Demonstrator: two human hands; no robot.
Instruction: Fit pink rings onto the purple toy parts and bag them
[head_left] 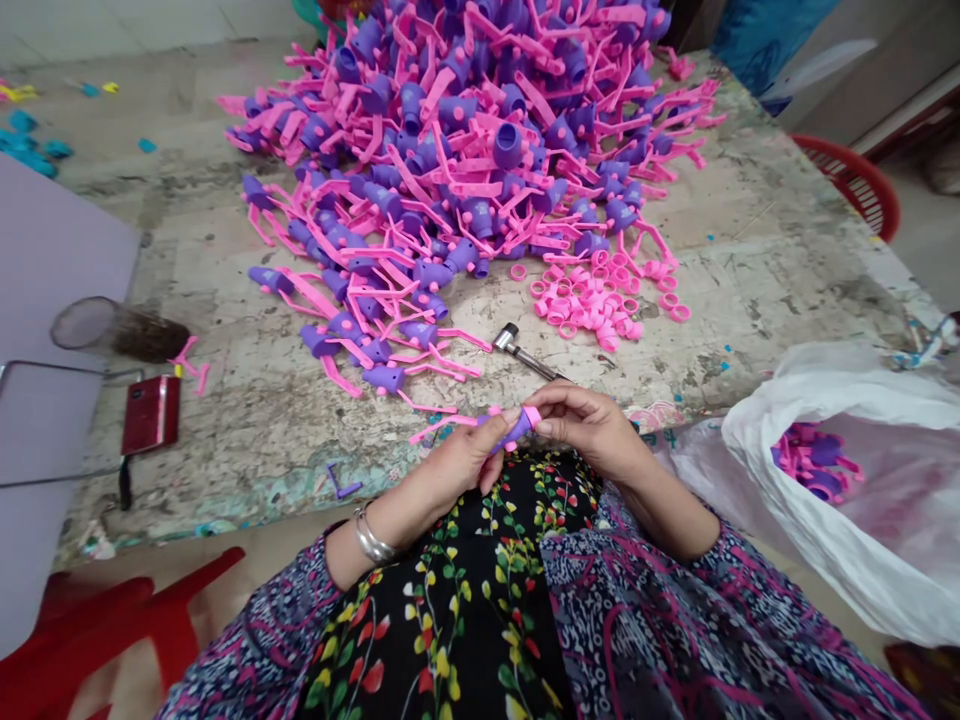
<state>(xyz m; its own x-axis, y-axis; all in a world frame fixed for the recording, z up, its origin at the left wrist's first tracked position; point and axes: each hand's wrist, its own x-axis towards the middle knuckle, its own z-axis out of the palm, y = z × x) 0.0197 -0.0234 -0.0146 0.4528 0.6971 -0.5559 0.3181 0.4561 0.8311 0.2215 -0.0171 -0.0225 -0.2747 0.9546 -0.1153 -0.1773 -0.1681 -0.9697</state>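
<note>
My left hand [471,450] is closed around a purple plastic piece [516,432] with pink arms that stick out to the left. At its right end sits a pink ring [531,416], pinched between the thumb and fingers of my right hand [589,425]. Both hands are close together over my lap, at the table's front edge. Just beyond them lies a small hammer [525,355] with a dark-tipped head. Loose pink rings [589,300] form a small heap behind the hammer.
A big pile of purple and pink pieces [450,150] covers the back of the worn table [225,300]. At right, a white bag [840,385] holds similar pieces. A clear jar [116,328] and a red device [151,413] lie at left. A red basket [855,180] stands beyond the right edge.
</note>
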